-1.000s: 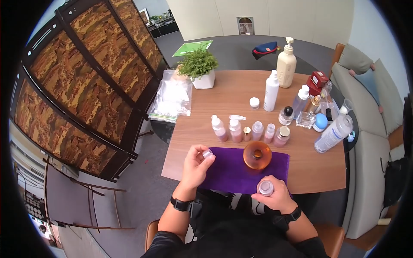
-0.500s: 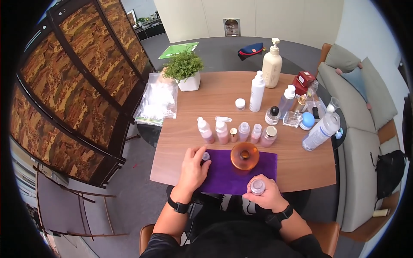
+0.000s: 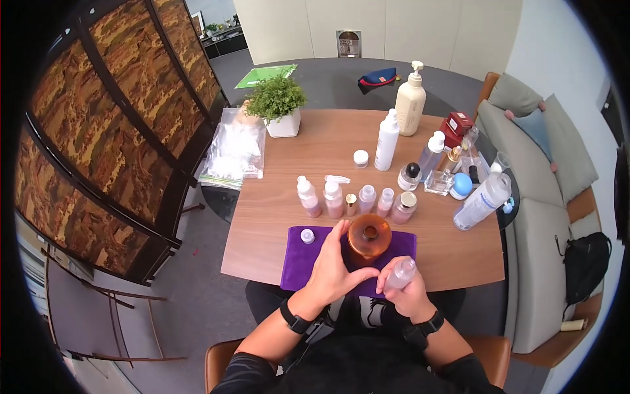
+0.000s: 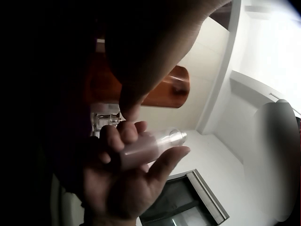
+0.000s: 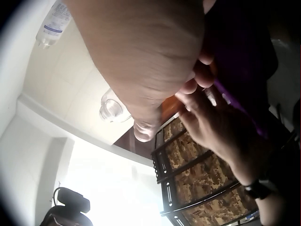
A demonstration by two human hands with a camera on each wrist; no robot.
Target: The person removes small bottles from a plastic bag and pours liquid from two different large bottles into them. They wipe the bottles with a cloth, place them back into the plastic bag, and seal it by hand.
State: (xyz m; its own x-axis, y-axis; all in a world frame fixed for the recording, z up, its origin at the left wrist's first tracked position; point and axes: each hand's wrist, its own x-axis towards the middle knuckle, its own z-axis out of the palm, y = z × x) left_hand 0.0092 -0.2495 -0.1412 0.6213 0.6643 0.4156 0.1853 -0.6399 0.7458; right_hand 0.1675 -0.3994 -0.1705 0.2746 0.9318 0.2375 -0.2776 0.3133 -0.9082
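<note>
My right hand (image 3: 405, 292) grips a small clear bottle (image 3: 401, 273) with a pinkish tint, fingers and thumb wrapped round its body. In the left wrist view its bare, narrow neck (image 4: 182, 137) points away from the palm. My left hand (image 3: 333, 268) has its fingers extended and thumb spread toward the right hand. Its fingertips are right at the left side of a round amber bottle (image 3: 369, 246), which stands uncapped on a purple cloth (image 3: 298, 266). A small clear cap (image 3: 307, 236) lies at the cloth's left end.
Behind the cloth stands a row of small pink-liquid bottles (image 3: 334, 202) and a jar (image 3: 404, 209). Taller pump bottles (image 3: 411, 105), a large clear bottle (image 3: 482, 202) and red boxes (image 3: 457, 126) crowd the right side. A potted plant (image 3: 282, 118) and plastic bags (image 3: 235, 148) sit back left.
My left hand has set the small cap on the cloth, let go and moved right to the amber bottle. The small bottle in my right hand has tilted, showing more of its side.
</note>
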